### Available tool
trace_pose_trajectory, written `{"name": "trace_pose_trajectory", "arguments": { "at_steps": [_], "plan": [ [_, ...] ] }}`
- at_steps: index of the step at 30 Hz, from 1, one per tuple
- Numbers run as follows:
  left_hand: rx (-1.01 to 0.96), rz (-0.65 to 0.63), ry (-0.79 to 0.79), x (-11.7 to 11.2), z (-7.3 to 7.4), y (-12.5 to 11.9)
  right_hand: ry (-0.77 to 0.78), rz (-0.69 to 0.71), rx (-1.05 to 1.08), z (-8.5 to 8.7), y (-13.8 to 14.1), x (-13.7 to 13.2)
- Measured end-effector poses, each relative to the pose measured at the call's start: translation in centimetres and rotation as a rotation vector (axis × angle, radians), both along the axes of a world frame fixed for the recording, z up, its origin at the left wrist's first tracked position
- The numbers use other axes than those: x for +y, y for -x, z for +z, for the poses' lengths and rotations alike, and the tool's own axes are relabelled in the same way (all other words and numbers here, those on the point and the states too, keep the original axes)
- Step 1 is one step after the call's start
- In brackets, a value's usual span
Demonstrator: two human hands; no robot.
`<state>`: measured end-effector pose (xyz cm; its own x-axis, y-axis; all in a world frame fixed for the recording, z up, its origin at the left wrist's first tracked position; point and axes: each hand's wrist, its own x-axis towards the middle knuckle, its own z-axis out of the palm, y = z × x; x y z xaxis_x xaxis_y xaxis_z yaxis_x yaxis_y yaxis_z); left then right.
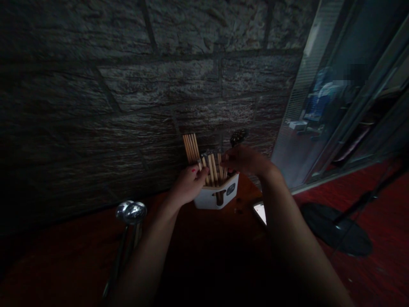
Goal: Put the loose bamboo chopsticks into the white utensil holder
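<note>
A white utensil holder stands on a dark reddish table against a stone wall. Several wooden chopsticks stick up out of it, along with a dark-headed utensil. My left hand is curled at the holder's left rim, fingers pinched on chopsticks there. My right hand hovers over the holder's right side, its fingers closed on the tops of other chopsticks.
Two metal ladles lie on the table at the left. A lit phone rests at the table's right edge. Beyond it are a red floor, a black round stand base and a glass partition.
</note>
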<state>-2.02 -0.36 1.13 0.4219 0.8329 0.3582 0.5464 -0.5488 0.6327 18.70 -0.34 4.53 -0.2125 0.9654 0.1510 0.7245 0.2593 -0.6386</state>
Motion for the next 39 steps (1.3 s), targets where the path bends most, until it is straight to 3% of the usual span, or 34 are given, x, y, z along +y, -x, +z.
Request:
{"name": "trace_pose_trajectory", "arguments": {
  "at_steps": [9, 13, 24, 32, 39],
  "plan": [
    [-0.088, 0.073, -0.069, 0.6, -1.3, -0.7, -0.028, 0.053, 0.018, 0.2, 0.4, -0.2],
    [-0.110, 0.120, -0.115, 0.7, -1.5, -1.1, 0.058, 0.111, 0.105, -0.1, 0.5, -0.1],
    [-0.089, 0.205, -0.127, 0.3, -1.2, -1.5, 0.135, 0.034, 0.033, 0.1, 0.5, -0.2],
    [-0.148, 0.208, -0.156, 0.5, -1.8, -1.8, -0.001, -0.051, -0.166, 1.6, 1.1, -1.7],
    [-0.129, 0.241, -0.133, 0.3, -1.6, -1.9, -0.141, -0.092, -0.279, 1.9, 1.8, -2.2]
  ]
}}
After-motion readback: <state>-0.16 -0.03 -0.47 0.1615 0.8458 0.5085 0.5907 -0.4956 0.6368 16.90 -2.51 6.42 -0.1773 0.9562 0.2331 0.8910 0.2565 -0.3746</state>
